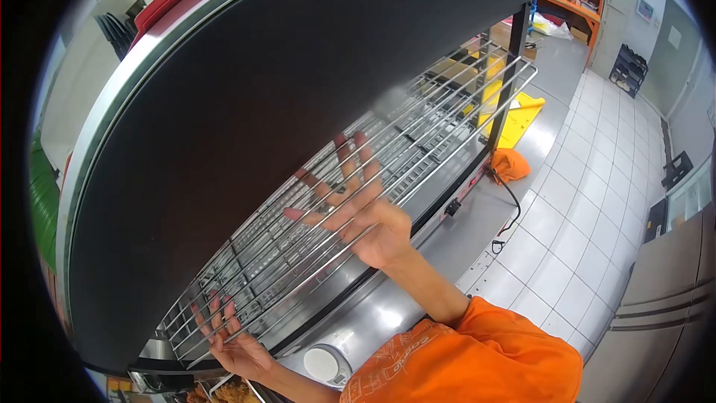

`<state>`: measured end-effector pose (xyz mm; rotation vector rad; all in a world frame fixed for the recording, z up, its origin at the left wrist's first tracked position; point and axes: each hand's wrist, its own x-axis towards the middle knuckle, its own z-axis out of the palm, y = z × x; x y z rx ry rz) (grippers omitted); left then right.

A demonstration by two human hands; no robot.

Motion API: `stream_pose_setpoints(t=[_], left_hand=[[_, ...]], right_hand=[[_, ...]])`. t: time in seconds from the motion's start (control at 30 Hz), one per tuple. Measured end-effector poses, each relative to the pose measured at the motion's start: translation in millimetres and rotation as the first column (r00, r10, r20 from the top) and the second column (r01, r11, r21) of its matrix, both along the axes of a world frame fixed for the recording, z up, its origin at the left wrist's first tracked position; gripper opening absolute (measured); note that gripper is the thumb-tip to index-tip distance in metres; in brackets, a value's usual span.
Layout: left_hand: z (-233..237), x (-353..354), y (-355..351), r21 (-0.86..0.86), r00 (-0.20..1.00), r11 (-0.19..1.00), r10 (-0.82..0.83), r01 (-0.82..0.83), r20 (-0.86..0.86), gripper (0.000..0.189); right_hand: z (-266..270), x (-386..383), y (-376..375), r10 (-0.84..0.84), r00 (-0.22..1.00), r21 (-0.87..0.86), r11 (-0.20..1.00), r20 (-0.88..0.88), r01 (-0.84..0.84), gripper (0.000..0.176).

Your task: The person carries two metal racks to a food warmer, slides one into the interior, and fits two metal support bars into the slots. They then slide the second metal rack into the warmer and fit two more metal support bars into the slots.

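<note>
A long chrome wire rack (429,172) lies slantwise across the open front of a black-topped cabinet (283,82). My right hand (369,216) is under its middle, palm up, fingers spread against the wires and partly seen between them. Towards the rack's near left end, my left hand (242,347) also bears it from below, with its fingers slightly bent among the wires. One rounded corner of the rack sticks out past the cabinet's dark corner post. Below the rack, slotted metal plates line the cabinet's floor. The big black panel hides the rack's far edge.
A round white-lidded container (324,364) stands on the steel counter by my left forearm. Fried food (235,392) shows at the bottom edge. An orange cloth (511,166), a hanging black cord (517,209) and a yellow sheet (522,119) are near the cabinet's right end.
</note>
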<state>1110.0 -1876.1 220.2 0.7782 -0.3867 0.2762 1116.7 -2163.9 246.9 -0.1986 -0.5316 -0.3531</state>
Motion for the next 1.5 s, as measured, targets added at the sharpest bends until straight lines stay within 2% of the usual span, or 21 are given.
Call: stream_pose_setpoints(t=[0.1,0.13,0.37,0.43,0.47,0.6,0.67,0.7,0.73,0.8,0.9,0.93,0.97,1.0,1.03,1.07,1.13,1.2,1.27,1.4,1.5], left_hand=[[-1.2,3.1,2.8,0.0,0.997,0.997,-0.071,0.071,0.039,0.064],[-2.2,5.0,2.4,0.009,0.999,0.999,-0.043,0.043,0.026,0.063],[5.5,7.4,-20.5,0.046,0.998,0.997,0.058,-0.058,0.002,0.061],[4.8,10.7,-23.0,0.043,0.996,0.995,0.091,-0.09,-0.017,0.06],[2.8,11.9,-23.3,0.041,0.994,0.993,0.108,-0.106,-0.029,0.059],[-0.8,13.9,-22.7,0.105,0.987,0.983,0.155,-0.152,-0.028,0.059],[-2.1,14.7,-23.1,0.143,0.981,0.973,0.187,-0.178,-0.052,0.063],[-2.3,14.5,-22.8,0.163,0.974,0.966,0.215,-0.203,-0.064,0.065],[-2.8,15.1,-24.3,0.19,0.955,0.951,0.27,-0.245,-0.12,0.07],[-11.0,15.1,-17.2,0.111,0.963,0.974,0.216,-0.199,-0.163,0.072],[-17.0,19.9,-19.6,-0.098,0.955,0.979,0.152,-0.181,-0.253,0.066],[-14.6,19.1,-23.3,-0.127,0.941,0.971,0.155,-0.201,-0.302,0.065],[-17.2,21.7,-24.4,-0.199,0.968,0.972,0.079,-0.128,-0.239,0.065],[-15.7,22.0,-21.7,-0.181,0.972,0.979,0.049,-0.093,-0.232,0.066],[-11.4,19.6,-22.4,-0.211,0.966,0.975,0.01,-0.066,-0.257,0.064],[-17.6,20.0,-19.1,0.005,0.977,0.996,0.083,-0.083,-0.196,0.061],[-14.5,19.1,-18.7,-0.019,0.983,0.998,0.048,-0.052,-0.179,0.055],[-13.5,22.1,-19.7,-0.018,0.986,0.999,0.026,-0.029,-0.162,0.05],[-17.3,26.1,-17.6,0.008,0.99,1.0,0.03,-0.03,-0.136,0.044],[-10.5,33.4,-15.9,-0.167,0.993,0.985,-0.053,0.035,-0.104,0.037],[-14.3,40.3,-10.2,-0.133,0.991,0.989,-0.074,0.059,-0.108,0.036]], right_hand=[[6.7,4.2,1.3,0.002,0.998,-0.02,1.0,-0.061,-0.003,0.098],[9.3,7.3,1.9,0.004,0.997,-0.027,1.0,-0.077,-0.006,0.099],[-12.4,39.3,-3.6,0.082,0.994,0.078,0.994,-0.075,-0.076,0.064],[-18.3,46.0,-5.8,0.104,0.992,0.087,0.991,-0.069,-0.098,0.072],[-20.4,47.2,-7.2,0.115,0.991,0.072,0.991,-0.065,-0.11,0.085],[-23.5,45.6,-5.8,0.1,0.989,0.065,0.993,-0.106,-0.094,0.099],[-25.7,45.9,-2.5,0.103,0.992,0.151,0.984,-0.07,-0.092,0.043],[-26.7,45.5,-0.5,0.104,0.993,0.193,0.977,-0.05,-0.092,0.023],[-38.6,47.6,-1.2,0.064,0.992,0.147,0.988,-0.111,-0.047,0.021],[-56.3,48.0,0.2,0.029,0.976,0.05,0.999,-0.216,-0.019,0.017],[-58.5,52.2,-5.2,-0.157,0.875,-0.073,0.988,-0.457,0.139,0.017],[-52.9,49.5,-5.8,-0.14,0.871,-0.067,0.99,-0.47,0.123,0.016],[-56.8,50.6,-10.4,-0.207,0.863,-0.205,0.971,-0.462,0.123,0.013],[-73.5,57.8,-22.2,-0.069,0.899,-0.079,0.996,-0.432,0.038,0.014],[-77.3,60.3,-22.8,-0.027,0.914,-0.061,0.998,-0.405,0.002,0.015],[-81.2,63.3,-23.6,0.016,0.926,-0.045,0.998,-0.378,-0.036,0.017],[-60.0,55.9,-14.5,0.022,0.952,-0.075,0.996,-0.306,-0.047,0.022],[-51.7,54.2,-10.9,0.124,0.961,0.038,0.992,-0.247,-0.119,0.028],[-52.4,57.2,-10.9,0.122,0.971,-0.006,0.992,-0.204,-0.126,0.032],[-49.7,62.1,-9.3,0.055,0.971,-0.023,0.998,-0.232,-0.062,0.033],[-56.8,71.1,-12.7,0.045,0.979,-0.065,0.996,-0.198,-0.059,0.032]])
